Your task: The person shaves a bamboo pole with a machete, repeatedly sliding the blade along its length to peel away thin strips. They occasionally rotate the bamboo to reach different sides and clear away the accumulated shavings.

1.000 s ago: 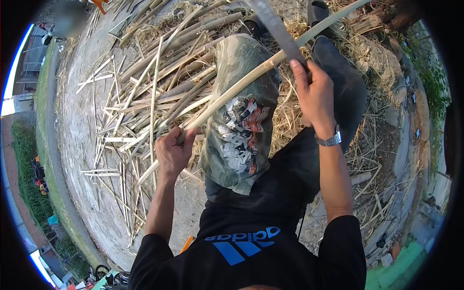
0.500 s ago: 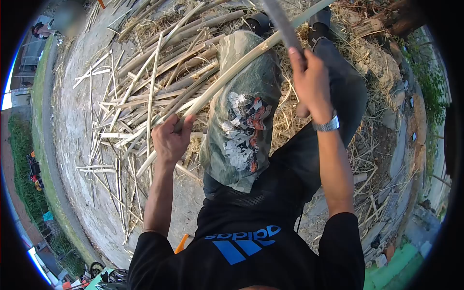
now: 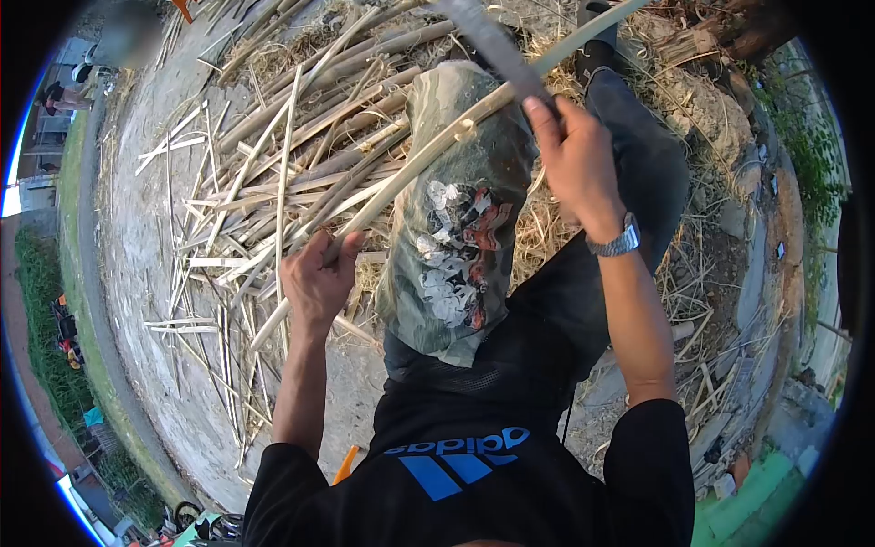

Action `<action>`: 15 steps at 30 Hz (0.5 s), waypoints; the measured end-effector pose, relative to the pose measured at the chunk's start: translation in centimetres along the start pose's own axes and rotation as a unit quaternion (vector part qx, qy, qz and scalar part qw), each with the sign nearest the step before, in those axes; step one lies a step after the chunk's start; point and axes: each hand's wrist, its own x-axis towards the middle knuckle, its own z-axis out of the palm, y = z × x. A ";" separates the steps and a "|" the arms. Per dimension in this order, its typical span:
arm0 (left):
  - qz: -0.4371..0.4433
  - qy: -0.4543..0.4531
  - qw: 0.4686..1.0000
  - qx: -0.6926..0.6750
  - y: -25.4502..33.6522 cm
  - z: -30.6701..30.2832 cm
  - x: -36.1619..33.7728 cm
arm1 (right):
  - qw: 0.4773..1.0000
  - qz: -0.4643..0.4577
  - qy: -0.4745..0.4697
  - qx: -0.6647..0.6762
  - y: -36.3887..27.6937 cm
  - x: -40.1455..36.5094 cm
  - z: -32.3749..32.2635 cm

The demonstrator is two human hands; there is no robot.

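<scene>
My left hand [image 3: 317, 281] is closed around the lower part of a long pale wooden strip [image 3: 415, 169], which looks like split bamboo. The strip slants up to the right across my thigh, over a camouflage cloth [image 3: 419, 310] with worn white and red patches. A small curl of shaving [image 3: 465, 128] stands up from its surface. In my right hand [image 3: 583, 164] is a long, flat, grey knife [image 3: 492, 50], its blade crossing the strip near the upper end. The fingers hide the knife's handle.
A heap of split strips and poles [image 3: 319, 137] covers the ground ahead and to the left. Curly shavings [image 3: 538, 232] lie between my legs. Rubble [image 3: 702, 118] rises on the right. Another person [image 3: 68, 98] is at the far left edge.
The knife's blade has swung left, and my right hand has shifted slightly left and down. My left hand and the strip have slid a little down and left; the shaving curl now stands out more clearly.
</scene>
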 end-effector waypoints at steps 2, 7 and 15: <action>-0.006 -0.001 1.000 -0.002 0.2 -0.1 -0.2 | 0.999 0.027 0.035 -0.031 2.2 2.4 -1.0; -0.017 -0.023 0.999 -0.014 2.7 0.3 0.8 | 0.999 -0.023 -0.039 -0.006 -0.5 -3.7 3.4; -0.123 -0.087 0.987 -0.056 4.1 -1.0 1.6 | 0.999 0.019 -0.046 0.014 -1.1 -4.2 3.0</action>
